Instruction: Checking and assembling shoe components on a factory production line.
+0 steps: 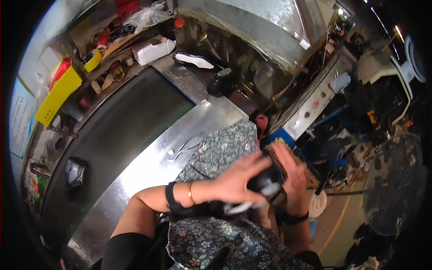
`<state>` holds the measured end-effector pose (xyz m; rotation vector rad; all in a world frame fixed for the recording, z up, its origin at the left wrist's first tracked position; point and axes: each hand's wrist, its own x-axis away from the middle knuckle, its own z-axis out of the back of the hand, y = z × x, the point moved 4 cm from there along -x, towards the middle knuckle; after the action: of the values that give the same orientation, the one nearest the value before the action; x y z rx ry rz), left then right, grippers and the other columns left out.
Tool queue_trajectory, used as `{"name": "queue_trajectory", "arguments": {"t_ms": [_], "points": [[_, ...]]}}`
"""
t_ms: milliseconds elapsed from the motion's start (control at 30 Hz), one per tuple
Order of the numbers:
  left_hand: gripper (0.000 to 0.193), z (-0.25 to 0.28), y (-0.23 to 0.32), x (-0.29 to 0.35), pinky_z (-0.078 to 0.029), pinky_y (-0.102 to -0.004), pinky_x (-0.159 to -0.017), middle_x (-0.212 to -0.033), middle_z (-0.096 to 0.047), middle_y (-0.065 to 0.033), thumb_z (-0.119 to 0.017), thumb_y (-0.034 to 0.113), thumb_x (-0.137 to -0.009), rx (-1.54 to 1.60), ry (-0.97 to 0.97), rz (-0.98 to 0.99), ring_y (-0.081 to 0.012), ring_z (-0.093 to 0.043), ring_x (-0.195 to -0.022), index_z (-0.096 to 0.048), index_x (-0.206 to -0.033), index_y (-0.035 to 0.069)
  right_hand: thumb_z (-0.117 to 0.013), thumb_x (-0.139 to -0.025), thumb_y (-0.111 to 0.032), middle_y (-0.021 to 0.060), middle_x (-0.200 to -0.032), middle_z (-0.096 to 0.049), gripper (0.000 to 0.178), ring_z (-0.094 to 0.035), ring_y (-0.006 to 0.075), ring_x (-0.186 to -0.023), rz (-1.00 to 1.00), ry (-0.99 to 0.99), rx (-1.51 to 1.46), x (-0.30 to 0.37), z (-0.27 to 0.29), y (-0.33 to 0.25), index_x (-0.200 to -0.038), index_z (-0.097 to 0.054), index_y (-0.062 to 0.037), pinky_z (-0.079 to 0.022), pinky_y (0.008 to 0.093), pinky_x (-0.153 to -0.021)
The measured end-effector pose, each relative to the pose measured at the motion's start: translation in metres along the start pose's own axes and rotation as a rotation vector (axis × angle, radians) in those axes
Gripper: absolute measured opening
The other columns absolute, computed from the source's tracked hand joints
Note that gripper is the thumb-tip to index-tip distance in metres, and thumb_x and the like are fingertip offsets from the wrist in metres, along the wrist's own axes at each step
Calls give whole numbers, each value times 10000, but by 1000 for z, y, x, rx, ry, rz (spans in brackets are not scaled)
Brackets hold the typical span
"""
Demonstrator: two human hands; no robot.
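Note:
Above my lap, both hands hold a black shoe [266, 176] between them, its outline partly smeared by motion. My left hand [240, 179] lies against its near left side, thumb and fingers curved around it. From the right, my right hand [290, 173] presses its long fingers along the other side. Much of the shoe is hidden behind the hands. A patterned floral apron [211, 238] covers my lap. On the shiny metal bench [148, 166] to the left rests a thin metal hand tool [185, 147], apart from both hands.
A dark conveyor belt [130, 117] runs along the left, carrying a black shoe [75, 172]. Ahead are a white-soled shoe [193, 60], a white jug [154, 51] and a metal machine housing [256, 27]. Rightward stands a panel with buttons [312, 110]; a yellow box [58, 96] is far left.

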<state>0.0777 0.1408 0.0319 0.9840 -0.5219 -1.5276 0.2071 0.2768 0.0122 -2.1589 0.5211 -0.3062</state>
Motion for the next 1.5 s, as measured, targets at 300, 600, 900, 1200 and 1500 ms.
{"name": "queue_trajectory", "arguments": {"t_ms": [300,600,900,1200,1500], "points": [[408,54,-143,-15,-488,-359,-952,-1194,-669,-139,-710,194,-871,354,292,394,-251,-633,-1100,-622,-1238,38,-576,-895,-369,159,-1261,-610,534,-605,281,-1148,-109,701,288,158,74,28,-1266,-561,15,-492,399,-997],[310,131,-312,22,-492,-283,-864,-1022,-668,-48,-690,103,-889,421,552,726,-132,-595,-933,-626,-1180,16,-504,-922,-384,159,-1332,-579,567,-538,306,-1253,183,469,-41,-2,79,2,-1334,-534,3,-421,453,-1079],[481,259,-433,-18,-488,-365,-910,-1152,-631,-78,-662,275,-909,494,772,1043,-207,-607,-1050,-515,-1321,74,-680,-882,-330,303,-1472,-376,808,-402,446,-1344,183,157,1439,-298,80,90,-1494,-266,-5,-345,497,-1092],[844,394,-568,-118,-389,-504,-1043,-1585,-206,-202,-537,566,-933,395,894,1006,-381,-456,-1263,-133,-1573,193,-696,-857,-368,430,-1519,34,1060,-148,583,-1402,154,-15,1671,-322,96,146,-1425,-18,216,-276,526,-1138],[350,390,-625,-132,-426,-396,-960,-1110,-611,-120,-550,160,-943,623,960,601,-212,-548,-1058,-570,-1268,30,-727,-825,-315,486,-1475,-40,1024,-169,625,-1372,199,-44,1643,-331,86,147,-1397,-86,244,-266,542,-1136]]}}
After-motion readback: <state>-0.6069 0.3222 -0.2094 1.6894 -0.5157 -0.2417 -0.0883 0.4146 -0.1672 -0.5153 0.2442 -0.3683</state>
